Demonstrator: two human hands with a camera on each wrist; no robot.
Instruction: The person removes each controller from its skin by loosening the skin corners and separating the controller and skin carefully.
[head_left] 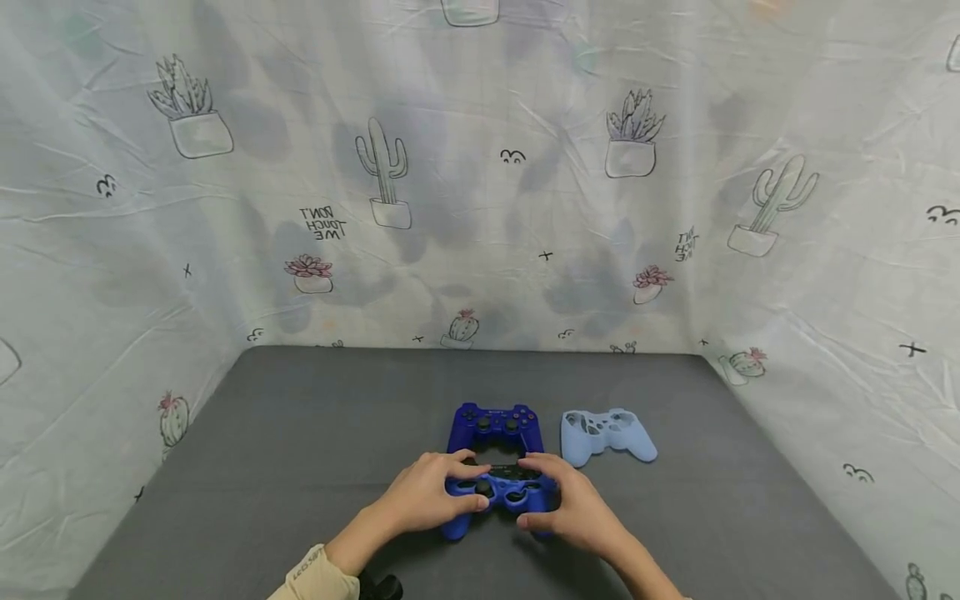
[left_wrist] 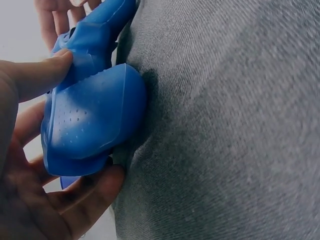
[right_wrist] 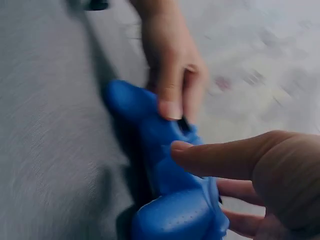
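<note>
The pale sheet point(head_left: 480, 279) in front of you fills the upper half of the head view and both sides, printed with potted cacti and succulents and 2 patches of mirrored lettering. Below it, the grey table point(head_left: 330, 442) spreads across the bottom of the frame.

Your 2 hands sit at the lower centre. Your left hand point(head_left: 429, 493) grips the bright blue controller point(head_left: 499, 500) at its left end, thumb on the near face and fingers round the far edge. Your right hand point(head_left: 576, 510) holds the right end, its thumb on the near side and its fingers at the far edge. The controller lies between them at lower centre, and in both wrist views its rounded handle shows small raised dots.

Just above it in the frame is a dark blue controller point(head_left: 497, 415), its lower part partly hidden by your fingers and the nearer controller. To its right, apart from it, a light blue shell point(head_left: 606, 433) with cut-out holes lies on the table.

Your cream cuff point(head_left: 318, 575) shows at the bottom, left of centre, with a small black object point(head_left: 387, 588) beside it; what it is, you cannot tell.
</note>
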